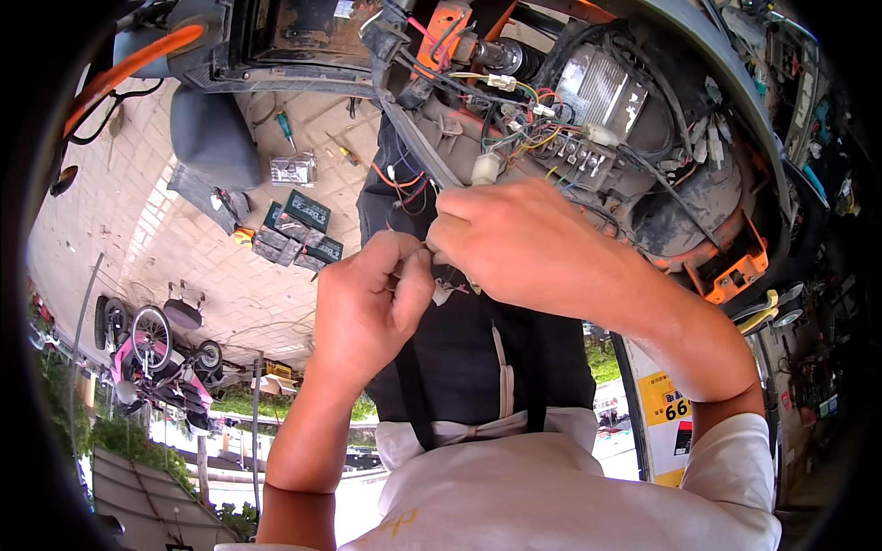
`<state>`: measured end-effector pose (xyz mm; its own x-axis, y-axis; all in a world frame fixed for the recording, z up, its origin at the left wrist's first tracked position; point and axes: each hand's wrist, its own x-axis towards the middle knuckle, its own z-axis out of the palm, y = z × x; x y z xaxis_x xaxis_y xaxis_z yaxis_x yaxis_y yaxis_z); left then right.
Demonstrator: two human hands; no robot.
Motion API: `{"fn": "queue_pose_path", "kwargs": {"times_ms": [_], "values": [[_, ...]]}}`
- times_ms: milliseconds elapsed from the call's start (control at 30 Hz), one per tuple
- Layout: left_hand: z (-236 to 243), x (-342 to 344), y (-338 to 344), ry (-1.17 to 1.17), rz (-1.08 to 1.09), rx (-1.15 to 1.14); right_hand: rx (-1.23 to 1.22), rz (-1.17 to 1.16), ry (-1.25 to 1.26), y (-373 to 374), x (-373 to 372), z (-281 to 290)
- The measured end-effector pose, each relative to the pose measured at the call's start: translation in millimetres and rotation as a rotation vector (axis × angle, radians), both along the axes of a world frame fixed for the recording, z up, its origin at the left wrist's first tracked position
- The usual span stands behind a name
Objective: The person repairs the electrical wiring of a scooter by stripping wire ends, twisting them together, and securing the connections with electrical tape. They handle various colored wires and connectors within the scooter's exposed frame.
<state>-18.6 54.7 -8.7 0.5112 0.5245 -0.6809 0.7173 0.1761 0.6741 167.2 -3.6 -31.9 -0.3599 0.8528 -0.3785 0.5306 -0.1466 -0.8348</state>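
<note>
My left hand (377, 289) and my right hand (514, 243) meet over my dark-trousered lap, fingertips pinched close together. Both are closed on thin wire; the fingers hide most of it. Loose orange, purple and dark wires (404, 179) hang just beyond the fingers, and small pale wire ends or a connector (448, 292) show under my right hand. Just past that hand, a white plug connector (485, 168) lies in the wiring of an opened scooter body. A ribbed metal box (602, 87) and a terminal block (581, 158) sit among more coloured wires there.
On the paving at left lie several dark green batteries (308, 211), a teal-handled screwdriver (286, 129), a yellow-handled tool (344, 153), a clear small-parts box (293, 170) and a black seat (213, 138). An orange bracket (742, 262) juts out near my right forearm.
</note>
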Motion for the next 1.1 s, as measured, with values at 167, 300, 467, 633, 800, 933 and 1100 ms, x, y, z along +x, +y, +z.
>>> {"fn": "queue_pose_path", "kwargs": {"times_ms": [167, 300, 467, 633, 800, 933, 1100], "values": [[1, 5, -10, 0.076, 0.373, -0.373, -0.004, -0.169, 0.034, -17, -6, -4], [-1, 5, -13, 0.063, 0.439, -0.419, 0.013, -0.231, 0.065, -20, -9, -4], [0, 6, -9, 0.028, 0.517, -0.591, 0.041, -0.253, 0.065, -21, -12, -2], [-4, 7, -17, 0.013, 0.583, -0.552, 0.076, -0.271, 0.073, -23, -12, -1], [-3, 5, -18, 0.008, 0.566, -0.523, 0.100, -0.206, 0.042, -24, -9, -1], [-3, 0, -14, -0.019, 0.522, -0.568, -0.010, -0.297, 0.140, -30, -8, -1], [2, -1, -15, -0.049, 0.572, -0.592, 0.001, -0.355, 0.158, -29, -10, 0]]}}
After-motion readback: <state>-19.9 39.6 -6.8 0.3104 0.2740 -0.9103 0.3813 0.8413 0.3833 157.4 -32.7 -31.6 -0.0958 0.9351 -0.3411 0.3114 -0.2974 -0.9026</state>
